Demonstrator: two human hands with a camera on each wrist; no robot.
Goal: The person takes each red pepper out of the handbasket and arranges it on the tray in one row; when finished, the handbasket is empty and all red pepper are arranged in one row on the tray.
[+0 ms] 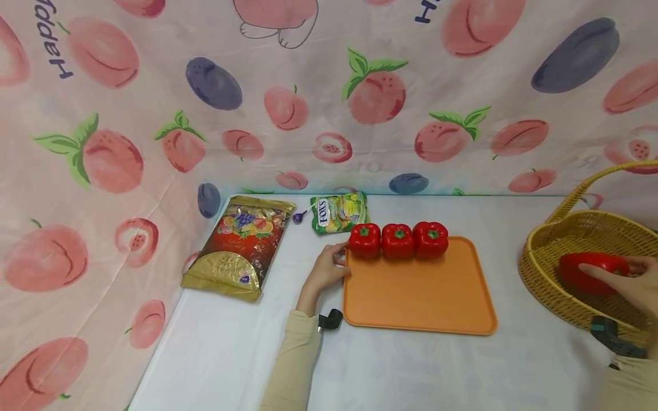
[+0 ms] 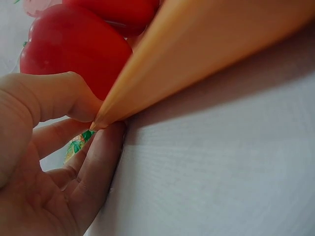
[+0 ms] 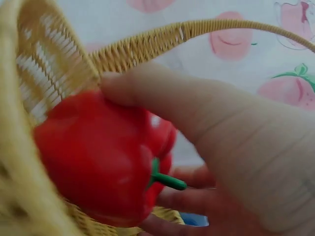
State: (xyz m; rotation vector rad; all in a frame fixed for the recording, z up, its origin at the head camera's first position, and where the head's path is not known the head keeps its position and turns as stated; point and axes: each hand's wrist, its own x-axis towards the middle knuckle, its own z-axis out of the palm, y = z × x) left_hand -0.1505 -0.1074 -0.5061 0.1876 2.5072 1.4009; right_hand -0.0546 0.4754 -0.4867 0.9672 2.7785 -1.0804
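Observation:
My left hand [image 1: 329, 267] pinches the left rim of an orange tray [image 1: 418, 299]; in the left wrist view the thumb is on top and a finger underneath the tray edge [image 2: 142, 73]. Three red bell peppers [image 1: 397, 240] stand in a row along the tray's far side, stems up, the leftmost close by my left fingers. Over at the right, my right hand [image 1: 637, 282] grips another red bell pepper [image 1: 591, 268] inside a yellow wicker basket [image 1: 534, 265]. The right wrist view shows its green stem [image 3: 170, 181] pointing toward the palm, with the thumb across the pepper.
Left of the tray lies a large red and gold candy bag [image 1: 241, 245]. A purple lollipop [image 1: 299, 217] and a green Fox's candy packet [image 1: 339, 212] lie behind the tray. The basket's tall handle [image 1: 570, 202] arches over it. A fruit-print cloth [image 1: 329, 114] hangs along the back and left.

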